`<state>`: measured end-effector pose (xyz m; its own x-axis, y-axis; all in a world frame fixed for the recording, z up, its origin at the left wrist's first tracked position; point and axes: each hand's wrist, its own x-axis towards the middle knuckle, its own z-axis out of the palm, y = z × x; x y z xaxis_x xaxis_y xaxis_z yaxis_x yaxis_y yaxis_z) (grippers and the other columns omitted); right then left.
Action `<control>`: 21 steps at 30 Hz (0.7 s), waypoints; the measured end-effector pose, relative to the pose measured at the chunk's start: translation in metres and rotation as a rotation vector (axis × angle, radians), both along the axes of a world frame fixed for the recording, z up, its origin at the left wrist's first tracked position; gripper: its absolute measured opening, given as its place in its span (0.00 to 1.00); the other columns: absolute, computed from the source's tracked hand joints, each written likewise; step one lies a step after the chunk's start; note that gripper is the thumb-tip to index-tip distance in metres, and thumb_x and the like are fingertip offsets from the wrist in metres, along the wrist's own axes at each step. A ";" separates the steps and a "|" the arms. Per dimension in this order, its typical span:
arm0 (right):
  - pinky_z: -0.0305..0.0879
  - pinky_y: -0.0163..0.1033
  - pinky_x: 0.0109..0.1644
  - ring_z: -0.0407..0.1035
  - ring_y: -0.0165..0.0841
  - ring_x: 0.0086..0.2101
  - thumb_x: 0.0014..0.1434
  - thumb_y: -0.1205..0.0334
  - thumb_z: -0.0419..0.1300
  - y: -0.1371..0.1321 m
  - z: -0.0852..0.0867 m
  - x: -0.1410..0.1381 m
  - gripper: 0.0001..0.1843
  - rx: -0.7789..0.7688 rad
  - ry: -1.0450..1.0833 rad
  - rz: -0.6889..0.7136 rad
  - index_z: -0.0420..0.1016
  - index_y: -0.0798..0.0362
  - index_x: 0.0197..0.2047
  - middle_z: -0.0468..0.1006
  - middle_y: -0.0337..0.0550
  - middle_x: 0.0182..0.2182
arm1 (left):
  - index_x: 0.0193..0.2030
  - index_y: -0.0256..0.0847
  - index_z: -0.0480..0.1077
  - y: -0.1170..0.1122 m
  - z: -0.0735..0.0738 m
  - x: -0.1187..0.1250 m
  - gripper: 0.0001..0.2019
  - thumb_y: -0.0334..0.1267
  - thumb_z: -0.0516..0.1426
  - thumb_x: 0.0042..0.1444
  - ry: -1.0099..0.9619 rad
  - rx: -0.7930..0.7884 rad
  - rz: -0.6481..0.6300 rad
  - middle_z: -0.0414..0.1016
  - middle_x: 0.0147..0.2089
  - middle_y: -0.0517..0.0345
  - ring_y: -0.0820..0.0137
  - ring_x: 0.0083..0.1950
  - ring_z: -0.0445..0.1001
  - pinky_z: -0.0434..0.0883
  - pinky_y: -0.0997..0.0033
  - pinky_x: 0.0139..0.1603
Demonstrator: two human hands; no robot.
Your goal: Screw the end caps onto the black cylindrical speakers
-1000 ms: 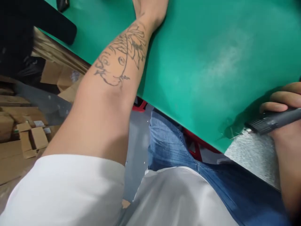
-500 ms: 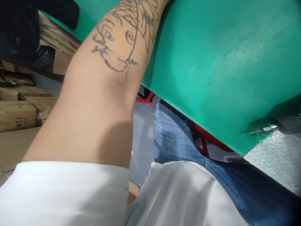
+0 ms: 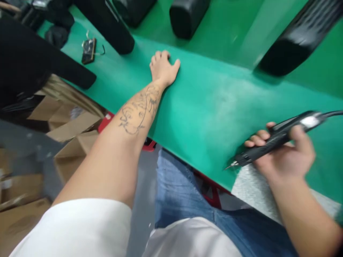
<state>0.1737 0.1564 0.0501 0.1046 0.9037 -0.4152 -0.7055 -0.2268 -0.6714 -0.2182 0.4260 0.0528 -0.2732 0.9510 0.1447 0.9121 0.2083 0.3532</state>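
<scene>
Two bare hands show over a green rubber bench mat (image 3: 214, 103). The right hand (image 3: 284, 155) is clenched around a black pen-shaped power tool (image 3: 268, 144), fingers wrapped over the barrel and thumb pressed on top. The tool lies slanted above the near edge of the mat, its thin metal tip (image 3: 232, 165) pointing left and down, just beside a grey textured sheet (image 3: 250, 187) that sits under the wrist. The tool's dark cord (image 3: 333, 113) is cut off by the right border. A pale patch on the tool's rear end is smeared by motion and cannot be read.

The left hand (image 3: 163, 67) rests palm down on the mat, well apart from the tool, fingers relaxed and gripping nothing; the fingertips curl away from the camera and are partly hidden. A line tattoo (image 3: 139, 110) runs along the forearm.

Several black rounded cylinders (image 3: 187, 18) stand at the far side of the mat, all cropped by the top border. A small dark device with loose wires (image 3: 89, 50) lies near them, too blurred to make out. Brown cardboard cartons (image 3: 72, 153) sit on the floor to the left, their faces blurred. Blue jeans (image 3: 182, 185), a white sleeve (image 3: 80, 228) and part of a red frame (image 3: 214, 196) under the bench fill the foreground.
</scene>
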 end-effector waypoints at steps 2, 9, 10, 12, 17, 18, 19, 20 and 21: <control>0.79 0.46 0.35 0.73 0.33 0.27 0.55 0.37 0.80 0.001 0.006 -0.009 0.27 -0.060 0.003 -0.020 0.86 0.50 0.45 0.77 0.36 0.28 | 0.70 0.39 0.71 -0.002 -0.002 -0.001 0.22 0.52 0.64 0.82 -0.057 0.048 -0.017 0.73 0.78 0.54 0.58 0.76 0.59 0.54 0.41 0.90; 0.80 0.43 0.39 0.74 0.32 0.29 0.55 0.35 0.81 0.002 0.000 -0.021 0.30 -0.069 0.067 -0.009 0.82 0.48 0.49 0.78 0.33 0.30 | 0.77 0.37 0.75 0.000 -0.009 -0.010 0.26 0.41 0.50 0.78 0.028 0.009 -0.025 0.70 0.83 0.36 0.43 0.84 0.63 0.56 0.40 0.87; 0.80 0.43 0.39 0.74 0.32 0.29 0.55 0.36 0.81 0.002 -0.001 -0.021 0.30 -0.076 0.078 -0.011 0.82 0.48 0.49 0.79 0.32 0.30 | 0.77 0.37 0.75 0.000 -0.010 -0.011 0.27 0.41 0.50 0.78 0.038 0.008 -0.027 0.71 0.83 0.35 0.42 0.83 0.64 0.57 0.40 0.87; 0.79 0.43 0.39 0.73 0.32 0.29 0.54 0.36 0.81 0.004 -0.003 -0.023 0.30 -0.082 0.096 -0.020 0.82 0.47 0.49 0.79 0.32 0.30 | 0.76 0.36 0.77 0.001 -0.010 -0.011 0.28 0.42 0.52 0.76 0.034 0.019 -0.031 0.72 0.82 0.33 0.40 0.82 0.66 0.59 0.39 0.86; 0.76 0.42 0.37 0.72 0.32 0.28 0.51 0.38 0.85 0.009 -0.008 -0.028 0.31 -0.085 0.108 -0.053 0.81 0.47 0.47 0.79 0.31 0.29 | 0.72 0.35 0.80 0.003 -0.009 -0.014 0.29 0.44 0.56 0.70 -0.010 0.060 -0.039 0.75 0.80 0.28 0.36 0.81 0.67 0.61 0.35 0.85; 0.75 0.42 0.37 0.72 0.32 0.28 0.50 0.38 0.85 0.010 -0.011 -0.029 0.32 -0.085 0.117 -0.062 0.81 0.47 0.47 0.79 0.31 0.29 | 0.72 0.33 0.80 0.003 -0.008 -0.015 0.29 0.44 0.56 0.69 -0.020 0.069 -0.040 0.75 0.80 0.26 0.35 0.81 0.67 0.61 0.35 0.85; 0.75 0.42 0.37 0.71 0.31 0.28 0.49 0.38 0.85 0.012 -0.015 -0.030 0.32 -0.084 0.125 -0.069 0.81 0.47 0.47 0.79 0.31 0.28 | 0.71 0.33 0.81 0.004 -0.008 -0.015 0.30 0.44 0.56 0.69 -0.031 0.079 -0.041 0.75 0.79 0.25 0.34 0.81 0.67 0.61 0.35 0.85; 0.75 0.42 0.38 0.72 0.31 0.28 0.48 0.38 0.86 0.014 -0.019 -0.031 0.33 -0.086 0.134 -0.077 0.82 0.47 0.48 0.79 0.31 0.28 | 0.70 0.32 0.81 0.004 -0.008 -0.016 0.30 0.44 0.55 0.68 -0.041 0.090 -0.044 0.75 0.79 0.25 0.34 0.81 0.68 0.62 0.35 0.85; 0.74 0.42 0.37 0.71 0.31 0.28 0.47 0.38 0.87 0.017 -0.025 -0.031 0.34 -0.086 0.140 -0.092 0.82 0.47 0.47 0.79 0.31 0.28 | 0.69 0.33 0.81 0.005 -0.008 -0.017 0.29 0.45 0.55 0.68 -0.048 0.102 -0.044 0.76 0.78 0.25 0.34 0.81 0.69 0.62 0.35 0.84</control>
<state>0.1425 0.1737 0.0256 0.1214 0.8533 -0.5071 -0.8110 -0.2093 -0.5463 -0.2354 0.4310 0.0445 -0.2408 0.9431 0.2292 0.9011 0.1295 0.4138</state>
